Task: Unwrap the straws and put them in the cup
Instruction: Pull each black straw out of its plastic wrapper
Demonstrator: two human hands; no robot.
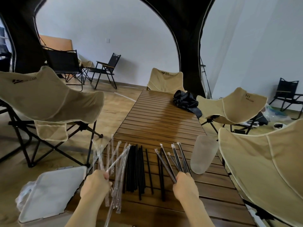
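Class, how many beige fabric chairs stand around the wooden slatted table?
4 beige chairs: one left of the table, one at its far end, two on the right, farther and nearer. Beige fabric by the back wall may be a fifth.

Left hand [95, 182], right hand [185, 184]: fingers [106, 176] curled.

Your left hand [95, 184] grips clear wrappers [114, 161]; right hand [186, 185] grips wrapped straws [173, 159]. Bare black straws [134, 169] between, on bench [164, 118]; cup [203, 154] right.
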